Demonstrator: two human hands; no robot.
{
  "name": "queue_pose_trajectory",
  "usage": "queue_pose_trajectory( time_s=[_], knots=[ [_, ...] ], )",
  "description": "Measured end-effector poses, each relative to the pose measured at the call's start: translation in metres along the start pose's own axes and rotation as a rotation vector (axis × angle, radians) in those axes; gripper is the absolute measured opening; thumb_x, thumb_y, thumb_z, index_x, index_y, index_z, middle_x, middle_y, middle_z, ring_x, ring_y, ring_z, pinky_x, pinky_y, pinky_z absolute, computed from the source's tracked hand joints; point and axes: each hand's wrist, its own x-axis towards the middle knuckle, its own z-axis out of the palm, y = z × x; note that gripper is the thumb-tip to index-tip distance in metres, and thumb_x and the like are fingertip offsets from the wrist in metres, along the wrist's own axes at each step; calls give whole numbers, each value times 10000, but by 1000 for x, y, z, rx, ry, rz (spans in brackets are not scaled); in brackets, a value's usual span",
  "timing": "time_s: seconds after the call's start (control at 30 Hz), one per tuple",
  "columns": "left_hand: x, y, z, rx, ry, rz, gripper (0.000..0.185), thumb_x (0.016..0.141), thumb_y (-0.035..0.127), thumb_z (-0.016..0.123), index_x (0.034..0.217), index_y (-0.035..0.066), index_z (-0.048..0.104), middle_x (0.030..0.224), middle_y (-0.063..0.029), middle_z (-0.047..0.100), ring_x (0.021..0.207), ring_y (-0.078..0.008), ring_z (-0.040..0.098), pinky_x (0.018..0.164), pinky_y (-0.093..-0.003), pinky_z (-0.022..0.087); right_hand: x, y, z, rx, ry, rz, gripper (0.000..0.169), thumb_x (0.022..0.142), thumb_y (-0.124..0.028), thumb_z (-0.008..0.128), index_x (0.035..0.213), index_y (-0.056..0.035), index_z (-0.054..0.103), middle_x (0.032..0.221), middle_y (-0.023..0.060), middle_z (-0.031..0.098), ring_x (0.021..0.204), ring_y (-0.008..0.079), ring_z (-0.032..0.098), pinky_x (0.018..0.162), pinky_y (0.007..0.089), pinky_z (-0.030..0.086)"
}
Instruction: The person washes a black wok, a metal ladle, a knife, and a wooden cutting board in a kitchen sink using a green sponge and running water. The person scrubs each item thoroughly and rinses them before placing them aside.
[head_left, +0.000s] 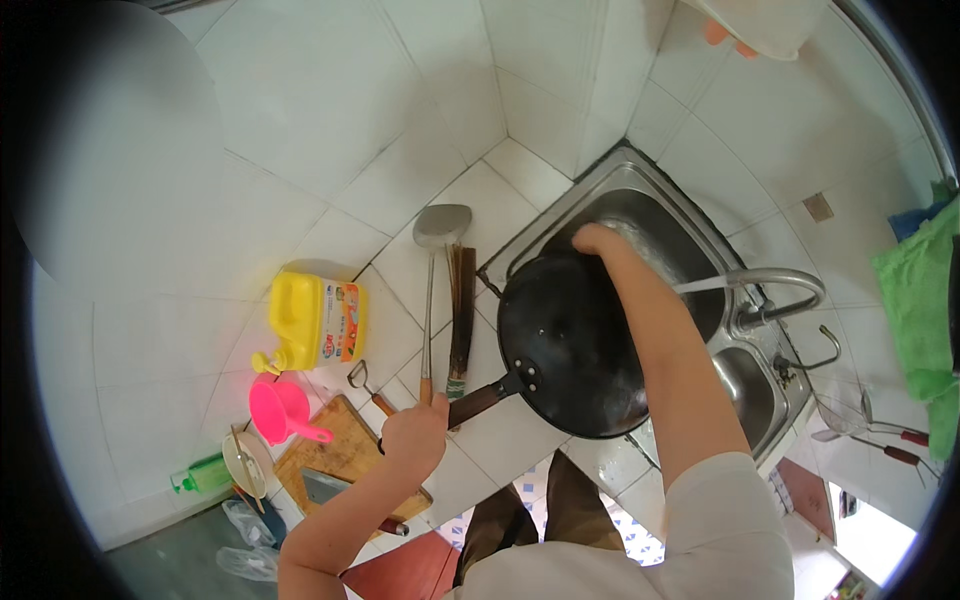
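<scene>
My left hand is closed around the wooden handle of a black wok, which is tilted over the edge of a stainless steel sink. Over the sink's larger basin, my right hand reaches past the wok's far rim; its fingers are hidden, so what they touch cannot be told. Water runs from the curved faucet and passes behind my right forearm. A steel wok spatula and a bamboo brush lie on the tiles left of the wok.
On the left stand a yellow jug, a pink plastic dipper, a bowl with chopsticks and a green bottle. A cleaver and a peeler lie at a wooden cutting board. Green cloth hangs at right.
</scene>
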Motion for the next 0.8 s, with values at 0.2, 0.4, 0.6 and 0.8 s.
queue_pose_trajectory(
  time_s=[0.2,0.4,0.6,0.8],
  knots=[
    [-6,-12,-7,30,-115,-45,508,724,88,552,1205,-13,422,714,-104,603,650,-242,626,531,-368,498,-86,-131,-6,-115,65,30,297,719,-194,499,889,-16,664,964,170,631,921,316,604,784,397,468],
    [-8,-16,-9,-40,-9,11,189,712,31,536,894,45,490,672,-111,616,660,-289,632,539,-387,494,-218,-115,40,-113,692,-684,350,711,-147,589,1034,-12,584,1137,168,519,1116,320,457,990,451,313],
    [-13,-10,-14,-106,-50,67,235,713,34,525,945,33,486,675,-139,607,659,-317,619,563,-412,487,-245,15,87,381,855,-245,372,825,-82,470,1192,-30,501,1279,218,422,1160,399,409,991,429,322],
    [-6,2,-13,-78,-75,58,288,711,99,568,967,10,471,672,-154,601,646,-324,612,584,-420,487,-107,139,100,1210,387,301,381,832,-305,456,943,36,585,948,224,603,923,380,565,798,410,427]
  ],
)
